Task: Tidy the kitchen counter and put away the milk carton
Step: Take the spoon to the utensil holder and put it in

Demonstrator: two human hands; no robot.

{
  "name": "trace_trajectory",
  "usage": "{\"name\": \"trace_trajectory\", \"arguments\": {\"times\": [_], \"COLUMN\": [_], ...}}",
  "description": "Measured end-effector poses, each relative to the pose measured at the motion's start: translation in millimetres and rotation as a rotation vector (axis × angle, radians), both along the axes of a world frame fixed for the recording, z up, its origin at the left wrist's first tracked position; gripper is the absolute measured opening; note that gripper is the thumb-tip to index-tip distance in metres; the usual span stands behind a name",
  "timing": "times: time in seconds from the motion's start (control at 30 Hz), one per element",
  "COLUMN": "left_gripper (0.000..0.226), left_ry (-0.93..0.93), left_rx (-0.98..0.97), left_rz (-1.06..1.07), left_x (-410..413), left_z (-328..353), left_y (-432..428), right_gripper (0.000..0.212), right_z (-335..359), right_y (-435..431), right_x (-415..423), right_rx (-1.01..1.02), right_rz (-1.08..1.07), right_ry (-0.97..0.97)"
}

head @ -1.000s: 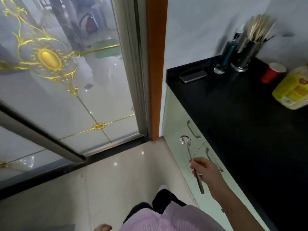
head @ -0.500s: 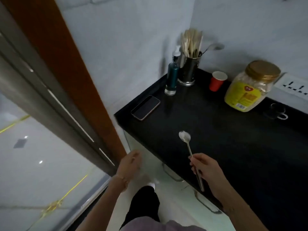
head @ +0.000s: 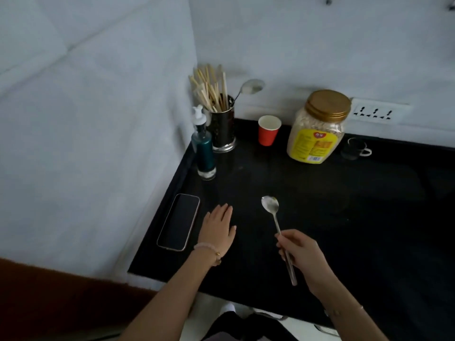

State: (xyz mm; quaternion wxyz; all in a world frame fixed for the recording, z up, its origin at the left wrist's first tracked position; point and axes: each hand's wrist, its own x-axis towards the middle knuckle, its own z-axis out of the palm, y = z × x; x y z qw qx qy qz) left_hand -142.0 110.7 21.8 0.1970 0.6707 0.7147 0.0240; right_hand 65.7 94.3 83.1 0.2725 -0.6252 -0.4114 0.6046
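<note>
Steel spoon (head: 273,215) is pinched at mid-handle by the right grip (head: 301,254), bowl forward, probably for carrying to the metal utensil holder (head: 222,129). The left grip (head: 218,227) lies flat, released, on the black table (head: 344,217). The milk carton is not in view.
</note>
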Motion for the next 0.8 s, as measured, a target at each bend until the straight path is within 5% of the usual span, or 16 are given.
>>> {"name": "trace_trajectory", "arguments": {"times": [0.43, 0.8], "left_gripper": [0.046, 0.040], "left_ry": [0.033, 0.064], "left_rx": [0.080, 0.117], "left_rz": [0.022, -0.016], "left_x": [-12, -23], "left_z": [-12, -10], "left_y": [36, 51], "right_gripper": [0.023, 0.017], "right_z": [22, 93], "right_y": [123, 274], "right_x": [-41, -138], "right_rx": [-0.018, 0.517], "right_rz": [0.069, 0.112], "right_ry": [0.066, 0.131]}}
